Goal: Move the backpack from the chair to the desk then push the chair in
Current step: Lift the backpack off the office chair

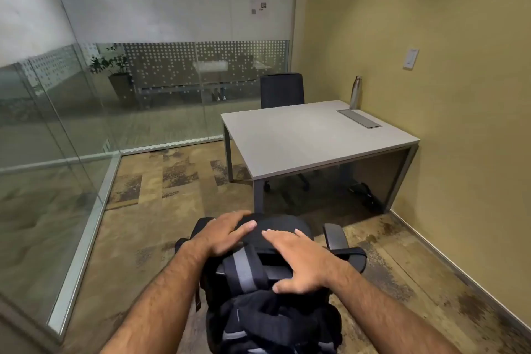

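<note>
Black fabric lies under both palms. The left hand (227, 234) rests flat with fingers spread wide over the upper left shoulder of the backpack (267, 290), its fingertips reaching across the rounded top; nothing is pinched or curled around yet. The right hand (298, 260) lies flat too, fingers loosely extended along the top and the thumb tucked down against the pack's front beside the grey-striped strap (242, 264). Neither hand has closed on a handle or strap, so I judge this as a settling touch, feeling for a hold on either side before the lift, since a soft bag of this bulk would sag if taken by one corner.

Directly beneath the hands, the backpack sits on the chair (336, 236), leaning against its back; only an armrest at the right and part of the dark frame show past the bag. It stands upright there probably because the seat back props it, which also puts its top right where the hands can reach it.

Beyond the chair, across a stretch of patterned carpet, stands the bench (310, 138), pale grey and pushed against the yellow wall. Chair and bench are well apart, so the pack must be carried, not just slid. A steel bottle (355, 92) stands at the far right corner next to a cable hatch (359, 118), leaving the near surface bare for setting the bag down. A second chair (282, 90) waits at the far side.
</note>
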{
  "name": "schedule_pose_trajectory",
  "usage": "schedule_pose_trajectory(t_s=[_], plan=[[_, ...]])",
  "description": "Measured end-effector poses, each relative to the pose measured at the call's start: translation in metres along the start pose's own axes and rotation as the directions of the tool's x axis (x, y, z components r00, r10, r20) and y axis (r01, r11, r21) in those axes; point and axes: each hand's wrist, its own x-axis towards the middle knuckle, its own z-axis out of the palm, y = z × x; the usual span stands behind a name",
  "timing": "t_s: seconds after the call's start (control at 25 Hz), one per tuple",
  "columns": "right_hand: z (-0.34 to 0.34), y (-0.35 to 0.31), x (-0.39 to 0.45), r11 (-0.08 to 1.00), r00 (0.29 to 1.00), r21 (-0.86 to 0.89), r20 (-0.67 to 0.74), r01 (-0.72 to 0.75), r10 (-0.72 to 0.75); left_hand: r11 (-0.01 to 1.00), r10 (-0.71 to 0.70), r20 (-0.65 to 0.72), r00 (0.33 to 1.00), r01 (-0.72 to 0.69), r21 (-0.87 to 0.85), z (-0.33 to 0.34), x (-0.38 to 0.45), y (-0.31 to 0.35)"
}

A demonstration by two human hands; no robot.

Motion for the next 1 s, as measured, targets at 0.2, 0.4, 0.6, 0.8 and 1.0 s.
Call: schedule_pose_trajectory(t_s=[0.2,0.4,0.6,0.8,1.0], plan=[[0.001,-0.001,0.007,0.994,0.996,-0.102,0.079,-0.041,0.049,0.985,-0.146,0.312,0.939,0.167,-0.043,0.000,0.007,-0.008],[0.008,0.003,0.012,0.989,0.996,-0.139,0.069,-0.051,0.061,0.986,-0.161,0.429,0.889,0.166,0.025,0.002,0.023,-0.006],[0.015,0.007,0.013,0.992,0.993,-0.103,0.079,-0.078,0.086,0.985,-0.167,0.425,0.890,0.169,0.034,0.005,0.036,-0.016],[0.019,0.009,0.012,0.991,0.993,-0.085,0.052,-0.101,0.105,0.993,-0.116,0.359,0.926,0.104,0.054,-0.005,0.035,-0.022],[0.015,0.005,0.011,0.992,0.993,-0.076,0.055,-0.104,0.108,0.915,-0.030,0.184,0.982,-0.047,0.401,-0.023,0.025,-0.036]])
